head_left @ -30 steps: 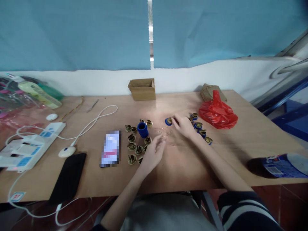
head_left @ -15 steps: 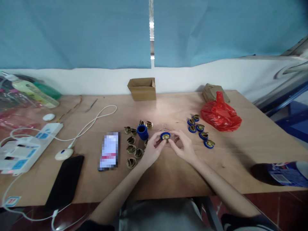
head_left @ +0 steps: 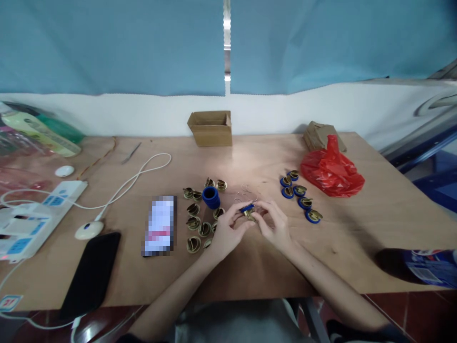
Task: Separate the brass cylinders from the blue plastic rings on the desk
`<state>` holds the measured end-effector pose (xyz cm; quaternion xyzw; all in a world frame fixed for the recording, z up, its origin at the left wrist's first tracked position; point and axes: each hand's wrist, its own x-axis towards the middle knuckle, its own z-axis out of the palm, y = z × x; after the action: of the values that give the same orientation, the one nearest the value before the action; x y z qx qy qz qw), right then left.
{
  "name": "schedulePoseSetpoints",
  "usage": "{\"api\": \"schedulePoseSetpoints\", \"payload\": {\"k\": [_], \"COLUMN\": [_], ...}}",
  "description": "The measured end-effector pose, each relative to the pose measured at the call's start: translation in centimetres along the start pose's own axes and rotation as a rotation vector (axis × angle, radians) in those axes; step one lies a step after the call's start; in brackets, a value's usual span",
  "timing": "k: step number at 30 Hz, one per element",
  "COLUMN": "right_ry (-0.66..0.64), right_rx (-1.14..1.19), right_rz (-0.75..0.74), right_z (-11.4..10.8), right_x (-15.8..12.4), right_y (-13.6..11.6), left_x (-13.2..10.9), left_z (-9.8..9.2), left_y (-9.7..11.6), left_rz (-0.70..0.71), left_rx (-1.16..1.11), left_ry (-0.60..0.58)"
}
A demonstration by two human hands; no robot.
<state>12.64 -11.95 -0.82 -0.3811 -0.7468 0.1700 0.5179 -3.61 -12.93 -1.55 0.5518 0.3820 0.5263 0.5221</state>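
Observation:
Between both hands, above the table's middle, is a round brass piece with a blue ring (head_left: 247, 209), now tilted on edge. My left hand (head_left: 230, 226) pinches it from the left, and my right hand (head_left: 274, 224) grips its right side. Several brass pieces without rings (head_left: 193, 222) lie to the left, each with a raised tab. Among them stands a stack of blue rings (head_left: 211, 197). To the right, several brass pieces with blue rings (head_left: 299, 190) lie in a loose group. Thin wire-like loops (head_left: 246, 194) rest just beyond my fingers.
A cardboard box (head_left: 210, 131) stands at the back, and a red plastic bag (head_left: 332, 171) back right. A dark bottle (head_left: 417, 267) lies at the right. A lit phone (head_left: 159, 226), a black phone (head_left: 91, 271), a power strip (head_left: 43, 228) and white cables occupy the left.
The ringed brass piece has been tipped between my fingers, so its blue edge now shows more than its face. Both hands stay on it. The view has shifted slightly.

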Motion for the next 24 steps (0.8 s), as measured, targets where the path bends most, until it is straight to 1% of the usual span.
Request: {"api": "schedulePoseSetpoints", "payload": {"k": [5, 9, 12, 17, 24], "right_ry": [-0.012, -0.043, -0.066, -0.104, -0.171], "right_rx": [-0.015, -0.005, 0.049, 0.085, 0.057], "right_rz": [0.029, 0.034, 0.072, 0.112, 0.138], "right_z": [-0.08, -0.22, -0.17, -0.26, -0.2], "right_x": [0.16, 0.14, -0.12, -0.2, 0.03], "right_y": [-0.12, 0.07, 0.27, 0.37, 0.13], "left_x": [-0.32, -0.39, -0.36, -0.33, -0.51], "left_z": [-0.34, -0.42, -0.39, -0.37, -0.46], "left_y": [-0.08, -0.18, -0.15, 0.13, 0.12], "left_rz": [0.051, 0.129, 0.17, 0.156, 0.134], "left_rx": [0.235, 0.294, 0.315, 0.358, 0.485], "left_ry": [-0.017, -0.054, -0.085, -0.107, -0.035]}}
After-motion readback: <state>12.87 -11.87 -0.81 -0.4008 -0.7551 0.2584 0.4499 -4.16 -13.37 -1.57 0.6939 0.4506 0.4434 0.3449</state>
